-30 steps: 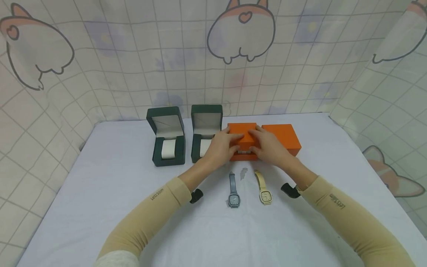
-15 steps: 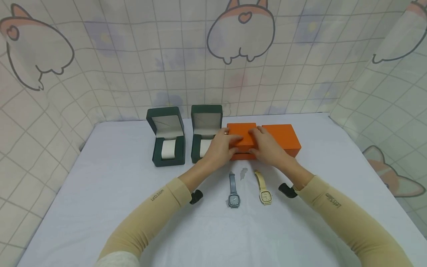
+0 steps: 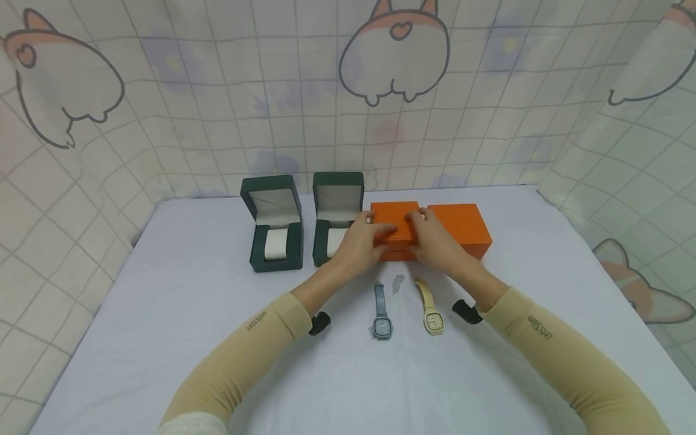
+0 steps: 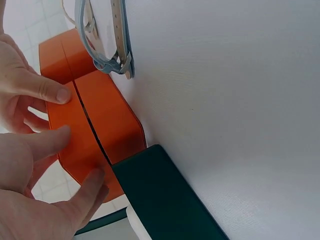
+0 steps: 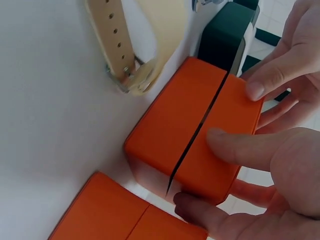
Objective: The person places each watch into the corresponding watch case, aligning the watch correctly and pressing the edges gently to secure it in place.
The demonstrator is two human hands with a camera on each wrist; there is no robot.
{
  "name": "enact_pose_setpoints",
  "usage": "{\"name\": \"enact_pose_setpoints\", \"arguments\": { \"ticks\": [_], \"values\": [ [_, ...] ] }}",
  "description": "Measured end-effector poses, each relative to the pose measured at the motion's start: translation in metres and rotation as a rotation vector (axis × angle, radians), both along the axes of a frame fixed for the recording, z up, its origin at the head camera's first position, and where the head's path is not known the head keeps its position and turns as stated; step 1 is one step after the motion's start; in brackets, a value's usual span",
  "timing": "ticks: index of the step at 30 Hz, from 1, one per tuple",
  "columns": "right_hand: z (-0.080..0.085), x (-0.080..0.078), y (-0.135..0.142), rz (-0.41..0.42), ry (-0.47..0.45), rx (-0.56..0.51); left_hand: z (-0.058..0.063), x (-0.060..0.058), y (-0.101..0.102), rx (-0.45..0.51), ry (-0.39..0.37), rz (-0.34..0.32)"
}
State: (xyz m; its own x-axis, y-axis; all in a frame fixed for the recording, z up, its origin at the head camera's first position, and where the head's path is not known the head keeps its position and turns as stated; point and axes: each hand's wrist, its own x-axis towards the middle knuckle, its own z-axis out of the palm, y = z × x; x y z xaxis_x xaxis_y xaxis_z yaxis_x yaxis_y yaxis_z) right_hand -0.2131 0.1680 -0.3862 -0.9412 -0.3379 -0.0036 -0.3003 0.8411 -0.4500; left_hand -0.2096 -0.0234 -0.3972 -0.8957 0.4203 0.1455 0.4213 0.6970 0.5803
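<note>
Both hands hold the lid of an orange watch box (image 3: pixel 396 212) at the back of the table, to the right of the green boxes. My left hand (image 3: pixel 356 243) grips its left side and my right hand (image 3: pixel 436 240) its right side, with thumbs at the front. In the right wrist view a thin dark gap (image 5: pixel 201 125) runs between lid and base, so the lid is almost down. What lies inside is hidden. In front of the box lie a blue watch (image 3: pixel 382 327) and a cream watch (image 3: pixel 433 322).
Two green watch boxes (image 3: pixel 276 266) with raised lids and white cushions (image 3: pixel 275 243) stand to the left. Another orange box (image 3: pixel 459 220), lid down, stands close on the right. A small clear scrap (image 3: pixel 398 284) lies between the watches and the boxes, on the white cloth (image 3: pixel 179 284).
The orange lid has come down. A second ago an opening with something pale showed at the front; now only a thin gap is left. Both hands moved slightly with it.
</note>
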Motion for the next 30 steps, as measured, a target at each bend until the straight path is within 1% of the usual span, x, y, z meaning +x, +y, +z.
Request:
{"name": "enact_pose_setpoints", "arguments": {
  "ticks": [8, 13, 18, 25, 30],
  "values": [
    [0.004, 0.006, 0.000, -0.007, -0.024, -0.003, -0.006, 0.000, -0.004, -0.032, 0.027, -0.008],
    [0.011, 0.010, 0.002, -0.005, -0.040, -0.024, -0.007, 0.001, -0.009, -0.008, 0.036, -0.015],
    [0.019, 0.016, 0.005, -0.007, -0.046, -0.043, -0.005, 0.002, -0.015, 0.025, 0.047, -0.009],
    [0.027, 0.025, 0.012, 0.004, 0.017, -0.064, -0.005, 0.004, -0.026, 0.051, 0.042, -0.002],
    [0.030, 0.034, 0.016, 0.014, 0.052, -0.075, -0.004, 0.006, -0.034, 0.074, 0.042, 0.006]
  ]
}}
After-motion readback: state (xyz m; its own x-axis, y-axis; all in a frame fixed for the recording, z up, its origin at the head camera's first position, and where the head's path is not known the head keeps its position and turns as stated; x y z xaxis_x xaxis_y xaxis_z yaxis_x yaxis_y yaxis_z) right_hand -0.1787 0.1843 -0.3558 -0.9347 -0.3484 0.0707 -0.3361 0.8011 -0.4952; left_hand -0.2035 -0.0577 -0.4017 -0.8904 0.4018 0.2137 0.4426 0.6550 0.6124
